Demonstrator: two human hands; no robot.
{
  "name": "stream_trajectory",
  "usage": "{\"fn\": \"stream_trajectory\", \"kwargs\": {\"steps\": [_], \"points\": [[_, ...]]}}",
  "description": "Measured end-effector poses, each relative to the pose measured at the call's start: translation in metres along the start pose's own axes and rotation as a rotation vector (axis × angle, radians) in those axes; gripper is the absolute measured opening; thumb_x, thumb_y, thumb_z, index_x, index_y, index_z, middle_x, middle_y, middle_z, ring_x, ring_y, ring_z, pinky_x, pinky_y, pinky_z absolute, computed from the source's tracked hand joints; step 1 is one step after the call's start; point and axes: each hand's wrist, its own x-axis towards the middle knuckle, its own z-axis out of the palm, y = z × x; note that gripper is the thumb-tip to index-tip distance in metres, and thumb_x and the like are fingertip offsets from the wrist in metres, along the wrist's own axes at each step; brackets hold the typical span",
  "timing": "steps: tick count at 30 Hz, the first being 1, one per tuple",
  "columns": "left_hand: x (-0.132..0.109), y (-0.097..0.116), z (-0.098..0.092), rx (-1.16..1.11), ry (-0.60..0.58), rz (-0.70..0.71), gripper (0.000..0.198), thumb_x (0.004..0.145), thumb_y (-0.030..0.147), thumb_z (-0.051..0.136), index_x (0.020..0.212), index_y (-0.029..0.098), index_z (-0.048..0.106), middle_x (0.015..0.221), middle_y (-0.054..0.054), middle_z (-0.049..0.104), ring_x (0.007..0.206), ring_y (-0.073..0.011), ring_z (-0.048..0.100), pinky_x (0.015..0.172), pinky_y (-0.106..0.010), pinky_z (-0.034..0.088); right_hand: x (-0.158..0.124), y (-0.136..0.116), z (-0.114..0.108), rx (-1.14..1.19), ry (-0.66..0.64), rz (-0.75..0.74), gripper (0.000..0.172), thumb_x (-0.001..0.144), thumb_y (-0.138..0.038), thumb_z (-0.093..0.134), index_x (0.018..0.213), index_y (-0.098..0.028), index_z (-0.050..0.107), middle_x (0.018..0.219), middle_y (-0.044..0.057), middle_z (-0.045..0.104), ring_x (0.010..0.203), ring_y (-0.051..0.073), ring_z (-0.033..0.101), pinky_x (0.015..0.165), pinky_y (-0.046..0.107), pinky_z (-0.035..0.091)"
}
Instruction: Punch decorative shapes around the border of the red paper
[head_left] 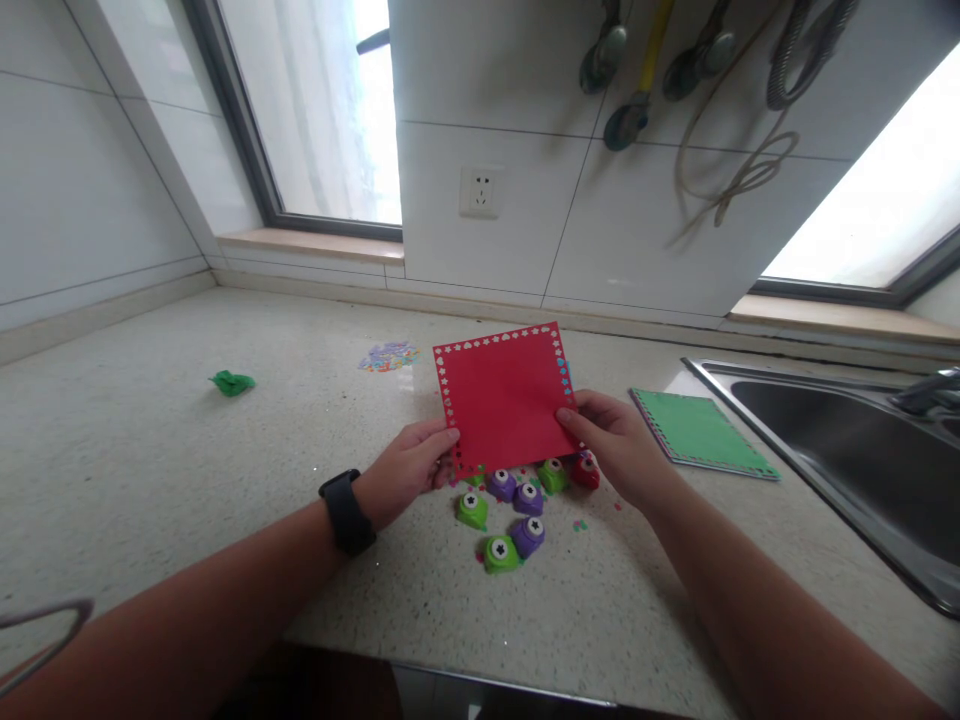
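Two hands pinch one red card (pixel 504 395) above the bench (pixel 150 450): left hand (pixel 409 465) closed on its lower left edge, right hand (pixel 611 440) on the right edge; small paper punches (pixel 510 510) lie just beneath both grips.

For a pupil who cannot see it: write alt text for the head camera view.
Left hand and right hand hold a red sheet with punched edges above small punches on a counter; green sheet beside sink.
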Motion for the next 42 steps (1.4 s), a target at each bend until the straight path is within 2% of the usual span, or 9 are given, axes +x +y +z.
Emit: {"fn": "stream_trajectory", "kwargs": {"steps": [7, 14, 19, 28, 34, 42], "points": [[0.0004, -0.0021, -0.0045, 0.104, -0.02, 0.065, 0.042, 0.094, 0.053, 0.05, 0.09, 0.012, 0.05, 0.055, 0.003, 0.042, 0.044, -0.0049, 0.031, 0.042, -0.017, 0.019, 0.0011, 0.0008, -0.0043, -0.045, 0.067, -0.061, 0.037, 0.078, -0.046, 0.074, 0.09, -0.013, 0.064, 0.072, 0.003, 0.06, 0.059, 0.01, 0.05, 0.052, 0.023, 0.038], [0.0002, -0.0014, -0.0043, 0.067, -0.027, 0.074, 0.042, 0.093, 0.054, 0.051, 0.084, 0.013, 0.047, 0.057, 0.002, 0.043, 0.046, -0.0051, 0.033, 0.042, -0.018, 0.019, 0.0018, 0.0016, -0.0047, -0.047, 0.069, -0.065, 0.037, 0.078, -0.047, 0.075, 0.089, -0.013, 0.064, 0.075, 0.004, 0.063, 0.062, 0.01, 0.053, 0.055, 0.023, 0.042], [-0.0004, -0.001, -0.0039, 0.121, -0.027, 0.089, 0.041, 0.094, 0.052, 0.048, 0.081, 0.013, 0.048, 0.058, 0.001, 0.044, 0.046, -0.0057, 0.034, 0.043, -0.019, 0.019, 0.0009, 0.0011, -0.0046, -0.054, 0.067, -0.064, 0.036, 0.078, -0.047, 0.075, 0.088, -0.014, 0.064, 0.077, 0.004, 0.064, 0.063, 0.011, 0.055, 0.056, 0.024, 0.044], [-0.0023, 0.0012, -0.0026, 0.111, -0.012, 0.062, 0.043, 0.089, 0.055, 0.051, 0.082, 0.013, 0.048, 0.059, 0.0, 0.046, 0.048, -0.0068, 0.035, 0.045, -0.019, 0.019, 0.0012, 0.0001, -0.004, -0.008, 0.057, -0.032, 0.04, 0.075, -0.047, 0.079, 0.089, -0.012, 0.065, 0.073, 0.002, 0.062, 0.061, 0.009, 0.052, 0.054, 0.021, 0.04], [-0.0016, -0.0008, -0.004, 0.088, -0.026, 0.076, 0.041, 0.094, 0.053, 0.047, 0.083, 0.013, 0.048, 0.061, -0.001, 0.048, 0.048, -0.0065, 0.034, 0.045, -0.019, 0.019, 0.001, -0.0012, -0.0044, 0.0, 0.043, -0.024, 0.041, 0.075, -0.047, 0.079, 0.089, -0.011, 0.065, 0.073, 0.003, 0.062, 0.061, 0.008, 0.052, 0.055, 0.02, 0.039], [-0.0016, 0.0, -0.0033, 0.127, -0.036, 0.093, 0.041, 0.093, 0.051, 0.046, 0.08, 0.012, 0.048, 0.062, -0.001, 0.046, 0.049, -0.0067, 0.035, 0.045, -0.02, 0.02, -0.0007, -0.003, -0.0041, -0.002, 0.04, -0.036, 0.039, 0.076, -0.046, 0.079, 0.089, -0.012, 0.066, 0.073, 0.003, 0.062, 0.061, 0.009, 0.054, 0.055, 0.021, 0.042]]}}
